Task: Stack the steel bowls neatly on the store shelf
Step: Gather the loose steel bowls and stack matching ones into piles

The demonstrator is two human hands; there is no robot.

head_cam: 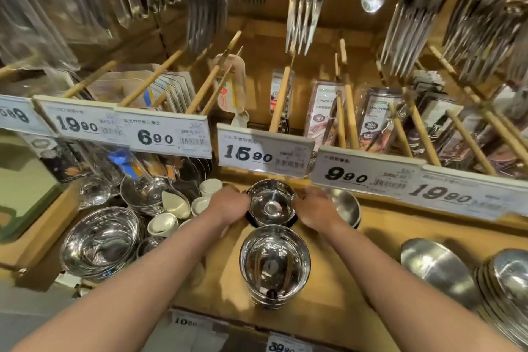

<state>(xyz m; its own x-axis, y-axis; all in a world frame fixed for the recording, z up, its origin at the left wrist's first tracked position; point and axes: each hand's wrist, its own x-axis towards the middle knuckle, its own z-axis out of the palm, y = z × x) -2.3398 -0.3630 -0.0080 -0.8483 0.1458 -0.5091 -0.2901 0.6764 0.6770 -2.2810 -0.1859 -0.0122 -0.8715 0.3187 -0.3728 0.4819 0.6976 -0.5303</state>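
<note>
A shiny steel bowl [271, 203] sits at the back of the wooden shelf [337, 288], on top of a dark-rimmed stack. My left hand [228, 206] grips its left side and my right hand [317, 208] grips its right side. Just in front of it stands a second, taller stack of steel bowls [274, 263], untouched. A matte steel bowl [347, 206] lies right behind my right hand.
A large steel bowl [100, 243] and small white cups [163, 224] fill the left compartment. Matte steel bowls [437, 271] and stacked plates [508, 288] lie at the right. Price tags [265, 151] overhang the shelf; forks [303, 6] and packaged cutlery hang above.
</note>
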